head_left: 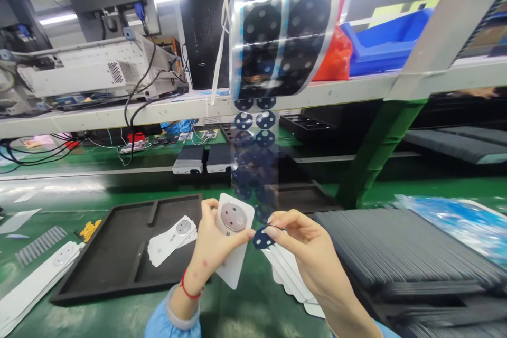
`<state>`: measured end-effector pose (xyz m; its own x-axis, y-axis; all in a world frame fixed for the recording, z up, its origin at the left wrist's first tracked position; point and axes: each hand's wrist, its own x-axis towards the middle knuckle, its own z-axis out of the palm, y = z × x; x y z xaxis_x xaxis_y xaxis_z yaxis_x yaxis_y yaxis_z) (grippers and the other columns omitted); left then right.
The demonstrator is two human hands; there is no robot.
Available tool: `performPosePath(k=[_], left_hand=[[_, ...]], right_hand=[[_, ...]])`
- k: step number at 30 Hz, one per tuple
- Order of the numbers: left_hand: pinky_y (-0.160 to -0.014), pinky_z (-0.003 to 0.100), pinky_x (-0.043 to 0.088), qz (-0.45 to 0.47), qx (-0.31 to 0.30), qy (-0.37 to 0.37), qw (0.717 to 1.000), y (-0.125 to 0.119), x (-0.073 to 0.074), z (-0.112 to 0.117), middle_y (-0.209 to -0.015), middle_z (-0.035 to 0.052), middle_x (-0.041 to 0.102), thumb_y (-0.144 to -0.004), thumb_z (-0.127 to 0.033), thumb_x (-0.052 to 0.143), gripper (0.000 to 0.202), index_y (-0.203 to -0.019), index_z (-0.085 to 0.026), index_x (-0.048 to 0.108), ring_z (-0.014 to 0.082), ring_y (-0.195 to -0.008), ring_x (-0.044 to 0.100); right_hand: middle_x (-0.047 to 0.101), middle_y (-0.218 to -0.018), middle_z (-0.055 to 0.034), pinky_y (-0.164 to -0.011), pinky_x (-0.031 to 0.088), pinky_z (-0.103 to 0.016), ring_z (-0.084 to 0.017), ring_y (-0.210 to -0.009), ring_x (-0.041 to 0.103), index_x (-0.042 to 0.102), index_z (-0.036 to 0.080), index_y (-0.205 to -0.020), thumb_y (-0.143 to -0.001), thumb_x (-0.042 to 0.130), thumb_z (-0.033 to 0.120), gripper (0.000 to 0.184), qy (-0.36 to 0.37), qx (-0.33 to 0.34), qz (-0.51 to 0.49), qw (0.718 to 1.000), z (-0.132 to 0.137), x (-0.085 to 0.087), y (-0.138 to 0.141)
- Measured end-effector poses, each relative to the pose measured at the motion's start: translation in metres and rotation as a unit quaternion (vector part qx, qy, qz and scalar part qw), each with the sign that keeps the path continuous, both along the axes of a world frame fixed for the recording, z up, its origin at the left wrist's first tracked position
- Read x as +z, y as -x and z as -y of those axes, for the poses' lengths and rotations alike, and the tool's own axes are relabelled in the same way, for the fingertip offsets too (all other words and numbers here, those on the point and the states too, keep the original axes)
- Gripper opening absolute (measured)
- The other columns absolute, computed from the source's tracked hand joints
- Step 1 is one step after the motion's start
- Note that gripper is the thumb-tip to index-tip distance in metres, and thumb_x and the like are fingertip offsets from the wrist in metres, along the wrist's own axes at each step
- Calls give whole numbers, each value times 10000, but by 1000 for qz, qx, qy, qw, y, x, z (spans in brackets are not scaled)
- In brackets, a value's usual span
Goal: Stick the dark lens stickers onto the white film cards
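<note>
The left hand [214,245] holds a white plate [233,265] upright and tilted above the tabletop [249,319], its fingers clamped on the plate's left side with the thumb across the front. An oval window [233,216] with dark dots shows in the upper part of the plate. The right hand [303,237] has thumb and forefinger pinched together on a dark sticker [262,238] with pale dots, just beside the plate's right edge; the left thumb tip reaches the sticker's near edge, though whether it presses on it is hard to tell.

Behind both hands, a clear strip [254,169] of similar dark discs hangs from a roll [285,37] at the shelf [178,108]. Whether the sticker is fully clear of the strip cannot be told.

More white plates lie fanned below the right hand. To the left, a black tray [103,253] holds a few overlapping plates [166,245], with yellow bits [91,231] just beyond its left edge and a pile of plates [39,280] farther left. On the right stands a grey stack [364,248], with a blue plastic bag [455,219] beyond it.
</note>
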<state>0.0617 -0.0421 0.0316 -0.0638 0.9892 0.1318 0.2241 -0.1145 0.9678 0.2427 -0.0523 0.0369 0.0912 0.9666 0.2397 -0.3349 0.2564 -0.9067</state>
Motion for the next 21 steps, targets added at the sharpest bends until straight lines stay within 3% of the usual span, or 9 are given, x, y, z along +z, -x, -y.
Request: performPosePath(k=[3, 7, 11, 14, 17, 21], left_hand=[[-822, 330, 504, 11, -29, 10, 999, -7, -5, -4, -994, 36, 751, -663, -370, 911, 690, -1129, -245, 419, 236, -940, 697], [-758, 326, 535, 95, -71, 17, 993, -11, -9, 1, -1110, 101, 747, -824, -484, 781, 572, -1197, -230, 430, 246, -943, 720], [-679, 298, 541, 155, -69, 5, 985, -21, -10, 12, -1073, 96, 750, -887, -542, 715, 557, -1214, -239, 381, 210, -806, 730], [-680, 299, 543, 176, -89, 5, 980, -27, -13, 20, -1073, 96, 752, -938, -528, 663, 589, -1307, -249, 298, 198, -785, 726], [-830, 363, 562, 176, -115, -28, 977, -29, -16, 25, -1249, 138, 698, -984, -482, 613, 661, -1456, -257, 209, 228, -951, 730], [-1080, 449, 472, 117, -127, -126, 977, -27, -21, 27, -1551, 170, 453, -1019, -387, 543, 599, -1518, -258, 237, 274, -1234, 633]], right_hand=[[680, -714, 5, -639, 535, -224, -133, -681, 616, 731, 235, -713, -600, 980, 356, 299, 12, 21, -27, 999, -2, 2, 2], [708, -991, 16, -684, 559, -230, -109, -722, 636, 712, 258, -785, -606, 977, 274, 320, -10, 2, -46, 999, -3, 3, 6], [707, -804, 3, -695, 554, -269, -158, -737, 655, 719, 252, -812, -678, 933, 355, 273, -14, -15, 6, 1000, -2, -1, 8], [708, -739, -17, -672, 521, -296, -170, -687, 619, 731, 229, -756, -703, 905, 391, 244, -19, -78, 88, 993, 0, -5, 9], [672, -680, 0, -636, 481, -294, -158, -641, 558, 721, 229, -706, -712, 891, 387, 232, -37, -115, 125, 985, 3, -7, 10], [659, -680, 9, -659, 476, -300, -163, -659, 569, 711, 233, -700, -729, 880, 386, 230, -33, -109, 122, 986, 7, -7, 11]])
